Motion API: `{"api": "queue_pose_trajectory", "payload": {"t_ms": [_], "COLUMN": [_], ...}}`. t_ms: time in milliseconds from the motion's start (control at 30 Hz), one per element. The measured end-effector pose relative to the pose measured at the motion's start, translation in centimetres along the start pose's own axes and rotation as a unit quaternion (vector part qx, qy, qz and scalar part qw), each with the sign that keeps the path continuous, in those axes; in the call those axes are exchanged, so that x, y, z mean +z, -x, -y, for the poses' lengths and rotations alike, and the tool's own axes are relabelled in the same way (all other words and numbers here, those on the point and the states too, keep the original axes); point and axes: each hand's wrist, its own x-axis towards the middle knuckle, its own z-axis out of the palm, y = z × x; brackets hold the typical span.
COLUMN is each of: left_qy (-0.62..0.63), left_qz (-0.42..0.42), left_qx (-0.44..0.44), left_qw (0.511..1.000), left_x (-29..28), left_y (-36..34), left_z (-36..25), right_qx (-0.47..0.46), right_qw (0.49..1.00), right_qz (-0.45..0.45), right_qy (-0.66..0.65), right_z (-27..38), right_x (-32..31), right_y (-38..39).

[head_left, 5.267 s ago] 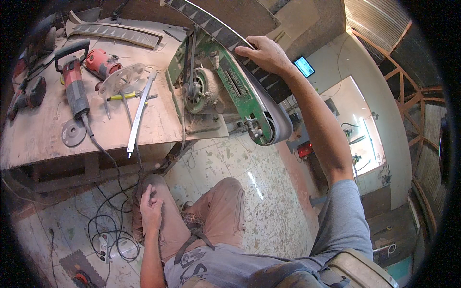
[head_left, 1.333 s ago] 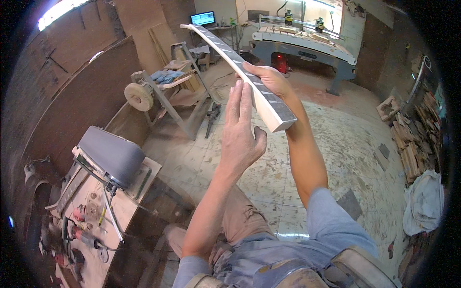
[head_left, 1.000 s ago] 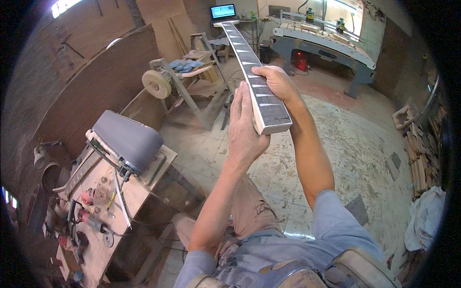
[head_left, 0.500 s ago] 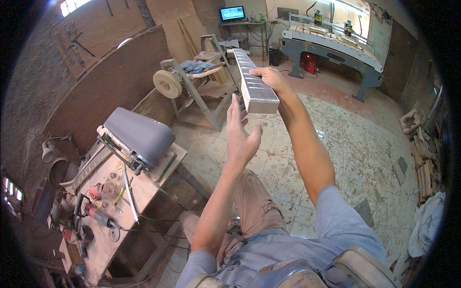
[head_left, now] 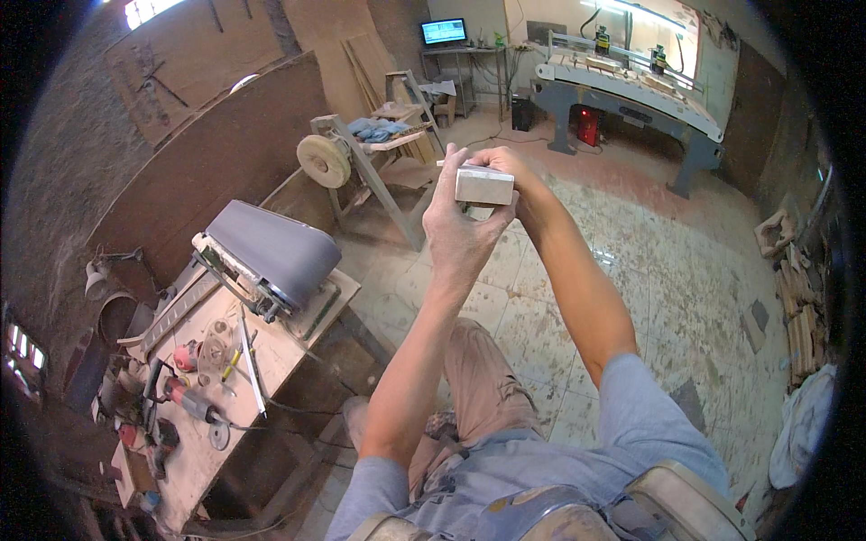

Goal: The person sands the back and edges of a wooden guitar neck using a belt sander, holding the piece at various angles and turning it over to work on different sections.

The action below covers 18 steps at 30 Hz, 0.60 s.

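Observation:
A long pale rectangular block (head_left: 484, 187) is held out in front of me at arm's length, its near end facing me. In the earlier frame its dark upper face with pale cross lines shows; now that face is seen almost edge-on. My left hand (head_left: 460, 225) is closed around the near end from below, fingers along the left side and thumb at the right. My right hand (head_left: 514, 171) grips the block's right side and top a little farther along, its fingers partly hidden. The far end of the block is out of sight.
To my left a workbench (head_left: 293, 356) carries a belt sander (head_left: 271, 252), an angle grinder (head_left: 191, 399) and several loose tools. Beyond stand a wooden frame with a round buffing wheel (head_left: 323, 161), a lit monitor (head_left: 443, 32) and a large gantry machine (head_left: 631, 95). Wood scraps (head_left: 798, 311) lie at right.
The block has tipped from showing its long dark face to pointing away nearly level, its near end toward me. My left hand, open beside it before, has closed on that end.

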Motion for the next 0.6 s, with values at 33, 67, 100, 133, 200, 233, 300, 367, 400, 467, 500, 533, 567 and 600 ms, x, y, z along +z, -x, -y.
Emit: {"api": "queue_pose_trajectory", "payload": {"t_ms": [33, 67, 100, 133, 200, 233, 300, 367, 400, 467, 500, 533, 567, 600], "left_qy": [0.016, 0.032, 0.046, 0.073, 0.132, 0.158, 0.116, 0.099, 0.136, 0.147, 0.097, -0.01, -0.082, -0.134], "left_qz": [-0.014, -0.027, -0.041, -0.049, -0.067, -0.074, -0.052, -0.036, -0.029, 0.001, 0.004, -0.038, -0.078, -0.064], "left_qx": [-0.009, -0.019, -0.029, -0.033, -0.038, -0.029, -0.064, -0.11, -0.171, -0.206, -0.188, -0.124, -0.069, -0.035], "left_qw": [1.0, 0.999, 0.998, 0.996, 0.988, 0.984, 0.99, 0.988, 0.975, 0.968, 0.977, 0.991, 0.991, 0.988], "left_x": [0.0, -0.2, -0.6, -1.2, -3.0, -4.1, -6.9, -9.9, -11.2, -13.9, -16.2, -18.4, -20.2, -21.8], "left_y": [-0.2, -0.6, -1.1, -1.8, -3.4, -4.2, -6.0, -7.5, -8.2, -9.2, -10.0, -10.6, -10.6, -10.7], "left_z": [-0.1, -0.7, -1.3, -2.0, -3.7, -4.8, -6.6, -7.1, -7.2, -8.0, -6.1, -4.9, -3.8, -2.7], "right_qx": [0.019, -0.024, -0.066, -0.107, -0.202, -0.302, -0.424, -0.476, -0.502, -0.461, -0.418, -0.374, -0.349, -0.328], "right_qw": [0.999, 0.999, 0.996, 0.99, 0.971, 0.883, 0.694, 0.63, 0.592, 0.657, 0.673, 0.69, 0.716, 0.697], "right_qz": [0.008, 0.003, 0.001, 0.0, -0.03, -0.117, -0.233, -0.276, -0.295, -0.227, -0.187, -0.146, -0.101, -0.079], "right_qy": [-0.03, -0.048, -0.067, -0.086, 0.123, 0.338, 0.533, 0.548, 0.557, 0.552, 0.58, 0.602, 0.596, 0.633], "right_z": [0.3, 0.2, -0.2, -0.7, -2.0, -3.4, -5.5, -7.4, -7.3, -5.8, -4.6, -3.7, -1.8, -0.2], "right_x": [0.1, 0.3, 0.9, 1.4, 0.0, -0.1, 0.4, -0.3, 0.0, 0.3, 0.4, 1.2, 2.7, 3.6], "right_y": [0.6, 1.5, 2.5, 3.4, 5.4, 6.4, 7.1, 6.7, 6.8, 7.6, 8.0, 8.3, 8.4, 8.7]}}
